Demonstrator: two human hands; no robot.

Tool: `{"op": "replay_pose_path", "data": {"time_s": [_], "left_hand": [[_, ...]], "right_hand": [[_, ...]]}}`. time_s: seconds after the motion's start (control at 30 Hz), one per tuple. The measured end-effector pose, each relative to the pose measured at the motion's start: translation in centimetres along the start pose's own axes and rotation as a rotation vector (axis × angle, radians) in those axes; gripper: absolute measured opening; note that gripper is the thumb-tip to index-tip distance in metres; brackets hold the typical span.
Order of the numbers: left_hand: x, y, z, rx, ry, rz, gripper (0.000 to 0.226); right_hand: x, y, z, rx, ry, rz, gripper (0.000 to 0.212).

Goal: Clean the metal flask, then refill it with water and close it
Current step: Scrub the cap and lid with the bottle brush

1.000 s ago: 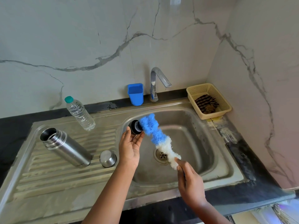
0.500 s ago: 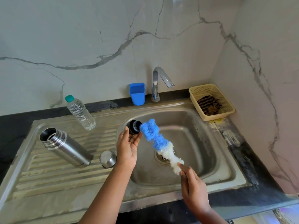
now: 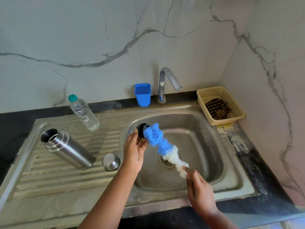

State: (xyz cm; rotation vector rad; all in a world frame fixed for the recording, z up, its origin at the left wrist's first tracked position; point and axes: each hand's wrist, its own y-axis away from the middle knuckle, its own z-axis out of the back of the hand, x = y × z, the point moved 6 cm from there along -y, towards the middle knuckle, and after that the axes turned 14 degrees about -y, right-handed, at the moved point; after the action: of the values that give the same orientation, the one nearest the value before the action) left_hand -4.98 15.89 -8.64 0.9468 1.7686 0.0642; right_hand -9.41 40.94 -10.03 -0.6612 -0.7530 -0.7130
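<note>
Left hand (image 3: 134, 150) around black stopper (image 3: 141, 130)

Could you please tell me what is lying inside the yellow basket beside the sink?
Inside the yellow basket lies a crumpled dark striped cloth with a brownish piece at its front. Whatever may lie beneath the cloth is covered.

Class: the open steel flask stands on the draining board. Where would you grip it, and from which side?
Judging by its pose, grip the steel flask round its smooth mid-body, coming from the front, its near side. Its threaded, open neck offers a poorer hold, and the steel cap stands close on its right.
</note>
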Motion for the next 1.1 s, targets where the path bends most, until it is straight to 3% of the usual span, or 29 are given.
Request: {"op": "replay_pose_path", "data": {"time_s": [0.13,0.33,0.43,0.6,0.8,1.1], "left_hand": [[-0.2,-0.6,0.8,-0.029,-0.132,-0.029,0.013],[1.0,0.0,1.9,-0.048,-0.273,-0.004,0.014],[1.3,0.3,1.8,-0.052,-0.242,0.016,0.013],[1.2,0.6,2.1,-0.047,-0.211,0.005,0.014],[0.6,0.9,2.7,-0.055,-0.209,0.01,0.01],[1.1,1.3,3.7,-0.072,-0.168,0.05,0.015]], "right_hand": [[-0.5,-3.2,0.3,-0.107,0.049,-0.163,0.03],[4.9,-12.0,0.7,-0.074,0.123,-0.003,0.046],[8.3,-17.3,-0.7,0.026,0.213,0.047,0.057],[9.6,-23.6,-4.1,0.264,0.427,-0.074,0.062],[10.2,-26.1,-6.1,0.363,0.539,-0.097,0.066],[9.4,-23.2,-2.9,0.152,0.355,-0.059,0.058]]}}
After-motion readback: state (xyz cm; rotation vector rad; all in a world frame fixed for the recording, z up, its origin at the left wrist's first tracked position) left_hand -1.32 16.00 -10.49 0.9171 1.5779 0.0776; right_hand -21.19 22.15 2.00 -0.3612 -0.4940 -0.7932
